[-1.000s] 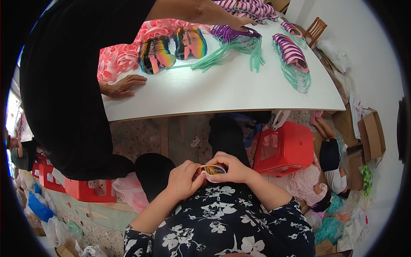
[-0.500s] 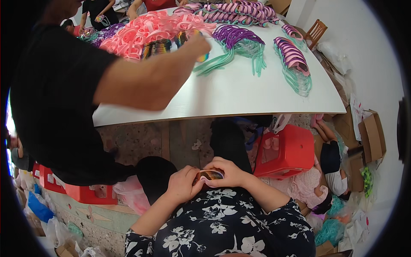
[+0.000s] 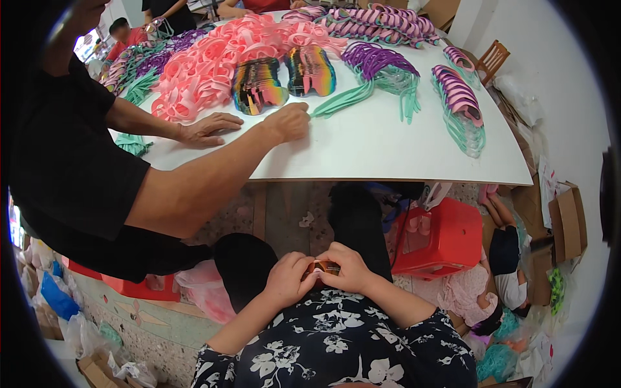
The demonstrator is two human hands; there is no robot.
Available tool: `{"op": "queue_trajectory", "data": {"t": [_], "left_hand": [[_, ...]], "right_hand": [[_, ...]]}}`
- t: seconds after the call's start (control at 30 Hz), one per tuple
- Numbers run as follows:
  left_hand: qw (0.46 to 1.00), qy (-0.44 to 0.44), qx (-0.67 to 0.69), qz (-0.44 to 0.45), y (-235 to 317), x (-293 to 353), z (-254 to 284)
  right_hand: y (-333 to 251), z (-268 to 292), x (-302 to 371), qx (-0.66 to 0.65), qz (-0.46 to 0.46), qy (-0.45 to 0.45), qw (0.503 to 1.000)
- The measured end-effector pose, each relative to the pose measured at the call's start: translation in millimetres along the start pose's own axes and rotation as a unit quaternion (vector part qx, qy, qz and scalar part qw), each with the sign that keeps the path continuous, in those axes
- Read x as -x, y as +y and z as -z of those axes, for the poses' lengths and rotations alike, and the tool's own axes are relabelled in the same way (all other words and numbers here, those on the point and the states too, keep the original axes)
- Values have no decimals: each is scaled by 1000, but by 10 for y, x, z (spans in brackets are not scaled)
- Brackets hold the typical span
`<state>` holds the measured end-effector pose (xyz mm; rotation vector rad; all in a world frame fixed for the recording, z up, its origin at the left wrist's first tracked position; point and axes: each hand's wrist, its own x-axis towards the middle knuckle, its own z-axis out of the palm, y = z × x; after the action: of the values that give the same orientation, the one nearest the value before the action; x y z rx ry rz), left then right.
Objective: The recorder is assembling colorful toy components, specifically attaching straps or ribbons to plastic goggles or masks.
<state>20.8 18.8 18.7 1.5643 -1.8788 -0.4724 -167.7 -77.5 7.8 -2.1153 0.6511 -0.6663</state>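
Note:
Close against my body, just above my lap, I grip a small pair of goggles (image 3: 323, 266) with a dark amber lens. My left hand (image 3: 284, 281) pinches one end, fingers curled over and thumb at the near edge. Around the other end, my right hand (image 3: 349, 268) is closed, its thumb close to the left one. Most of the rim is covered by my fingers. Beyond my knees is a white table (image 3: 401, 155) with two stacks of rainbow mirrored lenses (image 3: 259, 87) on it, beside a heap of pink frames (image 3: 213, 61).
A co-worker in black (image 3: 71, 155) stands at my left, both hands on the table. Purple and teal straps (image 3: 381, 61) and stacked goggles (image 3: 458, 97) lie farther right. A red stool (image 3: 446, 239) stands right of my knees, near people on the floor (image 3: 475, 284). Bags (image 3: 84, 346) crowd the lower left.
The co-worker's arm has drawn back from the lens stacks, uncovering them, and both their hands now rest on the table. In my hands the goggles have tilted, showing less lens and rim.

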Motion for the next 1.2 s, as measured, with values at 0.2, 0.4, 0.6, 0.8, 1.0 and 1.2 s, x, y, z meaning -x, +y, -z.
{"op": "queue_trajectory", "data": {"t": [0.2,0.4,0.6,0.8,1.0,1.2], "left_hand": [[999,5,36,23,-98,57,-96],[995,40,89,25,-180,84,-221],[987,28,132,86,-234,134,-352],[987,11,119,104,-334,84,-476],[988,9,103,113,-544,203,-539],[983,3,125,137,-711,305,-633]], "right_hand": [[-40,-11,18,33,-13,-9,999],[-15,-31,25,35,5,-11,999],[-11,-12,30,57,-21,-39,997],[82,47,7,63,-81,-115,988],[125,-65,-102,60,-98,-177,977],[2,-100,-126,53,-141,-179,972]]}}
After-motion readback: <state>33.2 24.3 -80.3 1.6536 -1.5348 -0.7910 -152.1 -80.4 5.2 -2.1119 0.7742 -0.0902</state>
